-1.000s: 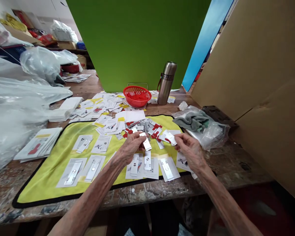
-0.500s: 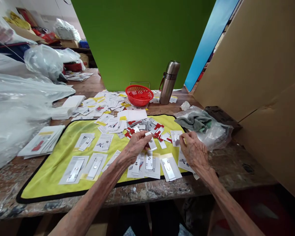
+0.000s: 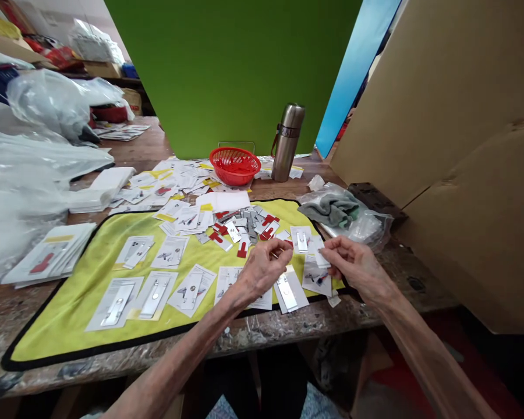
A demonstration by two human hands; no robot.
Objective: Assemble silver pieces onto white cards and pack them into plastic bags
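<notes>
Left hand [image 3: 262,273] fingers pinched together, any held item hidden; right hand [image 3: 353,265] fingers gripping white strip [image 3: 322,259] above right of yellow mat [image 3: 48,343]; backing cards [image 3: 155,297] laid out in rows toward front; loose metal-and-red pile [image 3: 244,230] left near far edge.

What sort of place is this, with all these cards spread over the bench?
Probably a small packing workshop: a paint-spattered wooden workbench, a yellow black-edged cloth mat laid with rows of white printed product cards, and big clear plastic bags heaped nearby.
</notes>
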